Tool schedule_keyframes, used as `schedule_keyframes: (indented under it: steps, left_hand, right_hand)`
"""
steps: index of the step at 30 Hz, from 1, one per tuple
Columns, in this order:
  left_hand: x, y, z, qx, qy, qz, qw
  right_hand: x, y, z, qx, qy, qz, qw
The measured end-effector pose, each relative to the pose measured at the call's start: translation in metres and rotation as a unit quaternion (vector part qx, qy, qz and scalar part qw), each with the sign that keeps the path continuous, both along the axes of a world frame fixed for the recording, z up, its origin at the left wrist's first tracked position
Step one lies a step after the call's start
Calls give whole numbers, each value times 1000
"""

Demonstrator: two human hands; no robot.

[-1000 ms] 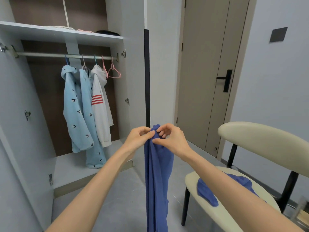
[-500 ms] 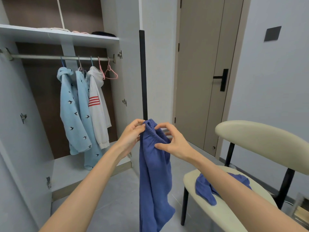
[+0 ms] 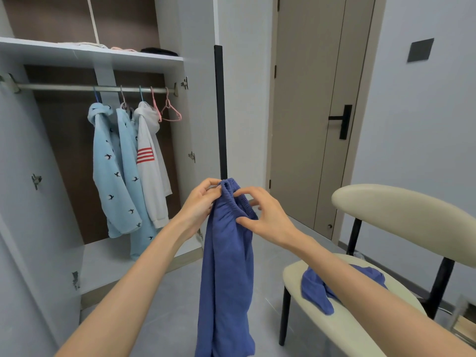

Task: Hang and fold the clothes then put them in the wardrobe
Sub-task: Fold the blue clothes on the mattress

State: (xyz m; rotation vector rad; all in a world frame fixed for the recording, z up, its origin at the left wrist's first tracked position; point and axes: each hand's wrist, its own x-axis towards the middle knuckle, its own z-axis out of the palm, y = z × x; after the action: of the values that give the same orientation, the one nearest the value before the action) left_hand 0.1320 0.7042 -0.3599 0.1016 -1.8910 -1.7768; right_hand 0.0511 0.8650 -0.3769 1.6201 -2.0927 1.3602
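Your wardrobe [image 3: 25, 202] stands open at the left. On its top shelf [image 3: 77, 56] lie three folded pieces: one white, one pink, one black. Below the shelf, the rail [image 3: 64, 87] carries five hangers. Three of them bear clothes, namely two light-blue bird-print tops [image 3: 113, 181] and one white top [image 3: 150, 181] with red stripes. The other two, pink hangers [image 3: 171, 113], hang at the rail's right end.

In front of the wardrobe's right edge, your left hand [image 3: 202, 204] pinches the elastic waistband of the blue trousers [image 3: 226, 274], fingertips curled onto the gathered cloth. Your right hand [image 3: 268, 217] grips the same waistband just beside it, thumb and forefinger closed on the fabric. The trousers hang straight down from both hands, outside the wardrobe.

Right of the wardrobe is one beige door [image 3: 306, 124] with a black handle [image 3: 343, 122], then one cream chair [image 3: 401, 206]. A second blue garment [image 3: 318, 295] lies on its seat, partly hidden by your right forearm.
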Motion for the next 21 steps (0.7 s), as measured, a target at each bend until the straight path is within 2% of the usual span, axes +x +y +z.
schedule_keyframes:
  steps: [7,12,21]
  left_hand:
    - [3,1,2,-20,-1,0,1000]
    - [5,0,0,-8,-2,8,1000]
    - [8,2,1,-24,4,1,1000]
  right_hand:
    - [1,-2,-5,44,7,-8,999]
    - [7,0,-3,11,54,-23,998]
    - [8,4,-3,15,53,-43,998]
